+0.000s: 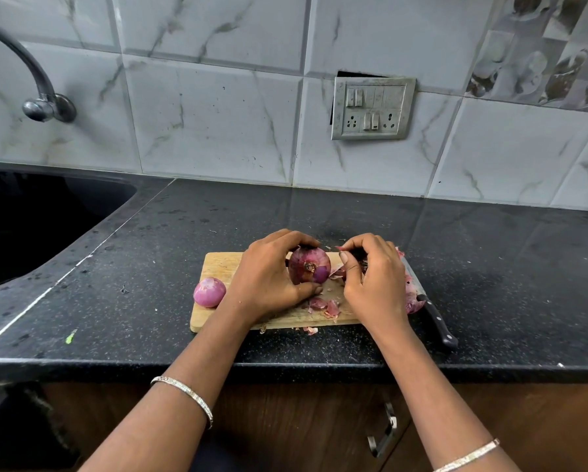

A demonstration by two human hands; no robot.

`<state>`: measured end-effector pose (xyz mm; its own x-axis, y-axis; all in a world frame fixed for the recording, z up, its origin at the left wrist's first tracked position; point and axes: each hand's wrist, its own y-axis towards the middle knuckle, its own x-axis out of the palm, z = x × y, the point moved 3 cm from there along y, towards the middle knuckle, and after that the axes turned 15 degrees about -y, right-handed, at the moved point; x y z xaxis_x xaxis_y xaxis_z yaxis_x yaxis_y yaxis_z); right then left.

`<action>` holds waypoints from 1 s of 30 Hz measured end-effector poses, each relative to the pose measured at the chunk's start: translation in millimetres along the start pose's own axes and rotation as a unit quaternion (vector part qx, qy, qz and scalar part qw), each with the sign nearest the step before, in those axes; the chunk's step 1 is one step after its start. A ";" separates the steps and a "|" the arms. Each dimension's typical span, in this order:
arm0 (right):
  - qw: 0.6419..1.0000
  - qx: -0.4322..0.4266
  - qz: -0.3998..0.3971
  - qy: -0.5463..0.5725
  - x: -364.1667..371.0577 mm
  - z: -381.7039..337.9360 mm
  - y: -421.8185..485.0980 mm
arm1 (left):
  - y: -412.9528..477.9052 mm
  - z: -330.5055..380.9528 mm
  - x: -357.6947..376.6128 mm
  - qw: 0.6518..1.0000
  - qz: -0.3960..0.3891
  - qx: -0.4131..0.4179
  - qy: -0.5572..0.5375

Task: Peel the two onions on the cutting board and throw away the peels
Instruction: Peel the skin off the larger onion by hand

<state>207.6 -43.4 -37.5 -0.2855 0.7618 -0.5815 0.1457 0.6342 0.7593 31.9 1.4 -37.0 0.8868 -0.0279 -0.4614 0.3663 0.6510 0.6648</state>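
Over the board [217, 264], the left hand [268, 274] grasps an unpeeled onion [309, 265] between curled fingers and thumb. The right hand [374, 277] pinches a peel strip [337, 248] beside it. A peeled onion [209, 291] rests at the board's left edge. Peels [323, 305] litter the board.

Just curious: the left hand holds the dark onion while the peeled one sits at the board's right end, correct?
Not quite. In the head view the peeled onion sits at the left end of the board; the left hand does hold the dark onion.
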 end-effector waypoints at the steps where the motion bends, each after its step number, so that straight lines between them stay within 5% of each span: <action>1: 1.000 0.008 -0.003 -0.002 -0.5 0.3 -0.1 | 0.3 -1.0 -0.1 1.000 0.002 -0.004 -0.004; 12: 0.996 -0.074 -0.023 0.041 -0.1 -8.5 -0.7 | 0.6 1.4 -2.0 1.000 0.015 -0.013 -0.004; 30: 0.995 -0.029 -0.035 0.091 -0.7 -5.0 -1.1 | 0.7 1.0 -3.1 1.000 0.021 -0.014 -0.005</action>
<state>202.9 -45.3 -36.5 -0.4604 0.6761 -0.5753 0.0658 0.6723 0.7374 29.7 1.1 -34.6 0.9043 -0.0071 -0.4268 0.3202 0.6724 0.6673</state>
